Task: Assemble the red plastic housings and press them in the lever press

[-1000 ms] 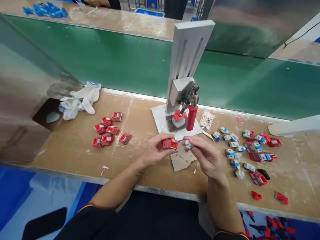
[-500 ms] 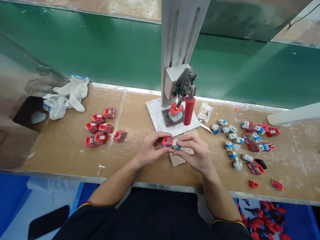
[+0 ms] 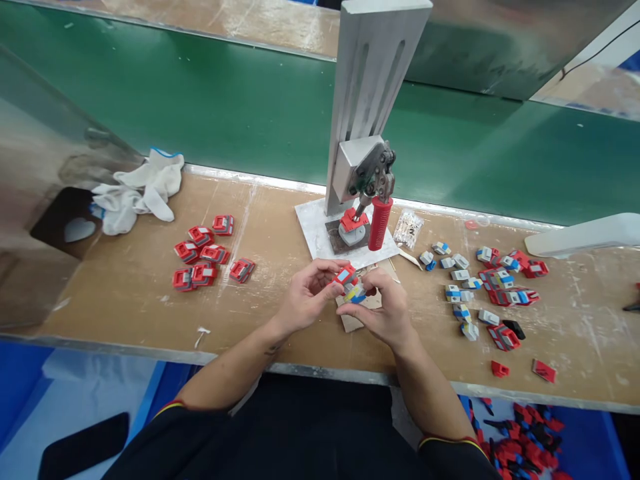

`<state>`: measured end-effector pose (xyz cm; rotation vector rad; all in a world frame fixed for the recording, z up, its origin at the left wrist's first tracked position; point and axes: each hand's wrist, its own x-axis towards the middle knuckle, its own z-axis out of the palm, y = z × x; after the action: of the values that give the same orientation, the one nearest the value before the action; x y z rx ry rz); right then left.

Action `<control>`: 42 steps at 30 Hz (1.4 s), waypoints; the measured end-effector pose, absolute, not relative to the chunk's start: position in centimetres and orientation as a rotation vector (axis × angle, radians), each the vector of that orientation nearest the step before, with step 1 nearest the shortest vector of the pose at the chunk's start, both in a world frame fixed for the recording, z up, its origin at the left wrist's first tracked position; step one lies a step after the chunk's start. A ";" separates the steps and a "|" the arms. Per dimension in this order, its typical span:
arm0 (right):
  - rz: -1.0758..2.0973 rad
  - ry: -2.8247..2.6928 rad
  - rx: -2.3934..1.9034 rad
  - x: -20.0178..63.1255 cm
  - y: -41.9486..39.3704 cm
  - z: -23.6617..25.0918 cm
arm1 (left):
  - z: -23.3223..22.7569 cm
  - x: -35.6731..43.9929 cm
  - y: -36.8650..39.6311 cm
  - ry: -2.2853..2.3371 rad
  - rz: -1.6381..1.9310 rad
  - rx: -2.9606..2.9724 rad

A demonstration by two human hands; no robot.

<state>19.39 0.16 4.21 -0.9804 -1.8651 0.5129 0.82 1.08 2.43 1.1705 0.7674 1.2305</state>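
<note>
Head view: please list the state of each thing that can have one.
Toy piece, held tilted in both hands.
Left hand, closed on the toy piece.
Right hand, closed on the toy piece.
Clamp, handle down, rod touching a red part.
Gloves, crumpled, not worn.
Swab bag, lying flat, open or sealed unclear.
Blue bin, open, holding red and black parts.

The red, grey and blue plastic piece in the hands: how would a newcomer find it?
Find the tall grey metal stand. Before its pale base plate, the left hand and right hand meet around the plastic piece. Unlike the red-grey plastic blocks on the brown table, it is held.
</note>
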 end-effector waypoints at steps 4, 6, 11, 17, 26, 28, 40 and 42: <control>0.571 -1.751 -0.960 19.3 0.1 3.6 | 2.2 0.9 0.7 0.682 1.287 1.205; 0.604 -1.680 -0.942 19.3 0.0 3.2 | 2.0 1.0 0.5 0.646 1.301 1.228; 0.657 -1.599 -0.964 18.9 -0.7 2.1 | 1.7 1.1 0.0 0.612 1.401 1.407; 0.583 -1.611 -0.955 18.1 -1.3 2.5 | 2.0 0.9 -0.2 0.674 1.497 1.507; 0.659 -1.573 -0.856 17.9 -1.3 3.7 | 2.0 0.4 0.0 0.742 1.481 1.577; 0.649 -1.569 -0.864 17.9 -1.3 3.7 | 2.1 0.3 0.0 0.754 1.485 1.598; 0.907 -1.452 -0.888 17.2 -1.1 3.2 | 2.0 0.7 0.6 0.789 1.833 1.957; 0.919 -1.515 -0.896 18.0 -0.9 3.9 | 2.3 0.0 0.8 0.793 1.811 2.050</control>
<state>18.04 -0.86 3.92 -0.8957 -1.5146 0.9186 0.01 0.81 2.29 2.0500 0.7935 1.8114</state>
